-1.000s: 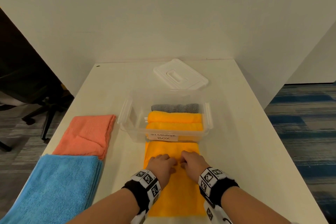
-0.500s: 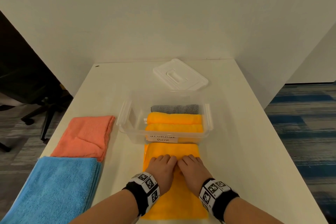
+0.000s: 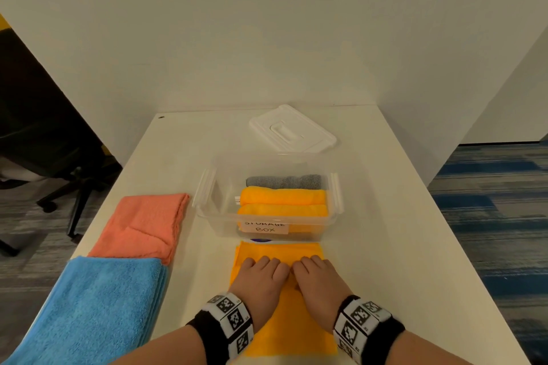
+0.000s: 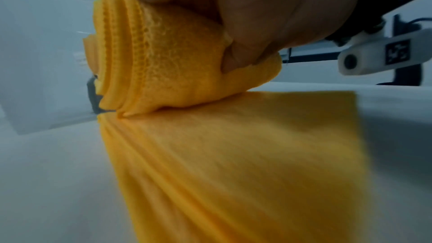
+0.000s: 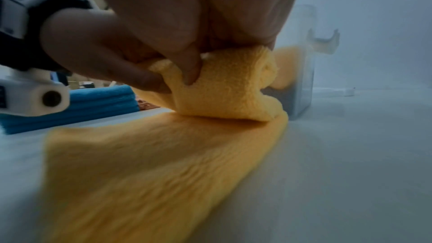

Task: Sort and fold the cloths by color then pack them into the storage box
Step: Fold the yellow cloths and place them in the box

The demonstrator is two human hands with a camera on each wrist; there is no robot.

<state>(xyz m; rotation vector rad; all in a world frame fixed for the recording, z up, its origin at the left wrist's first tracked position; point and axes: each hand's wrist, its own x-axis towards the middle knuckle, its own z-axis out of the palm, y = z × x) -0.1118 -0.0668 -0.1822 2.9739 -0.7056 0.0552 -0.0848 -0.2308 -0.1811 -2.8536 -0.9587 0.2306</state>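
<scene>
partly done, judging by the table: the clear storage box (image 3: 268, 218) already holds one grey rolled cloth (image 3: 284, 181) and two orange rolled cloths (image 3: 283, 203); its white lid (image 3: 292, 132) lies behind it. just in front of the box a third orange cloth (image 3: 292, 332) lies in a long strip, its far end rolled up. the left hand (image 3: 258, 281) and right hand (image 3: 318, 283) sit side by side on that roll, fingers curled round it, thumbs tucked under. left of the box wait a folded coral cloth (image 3: 142, 225) and a blue stack (image 3: 89, 305), not yet rolled or packed, on the white table (image 3: 385, 246)
</scene>
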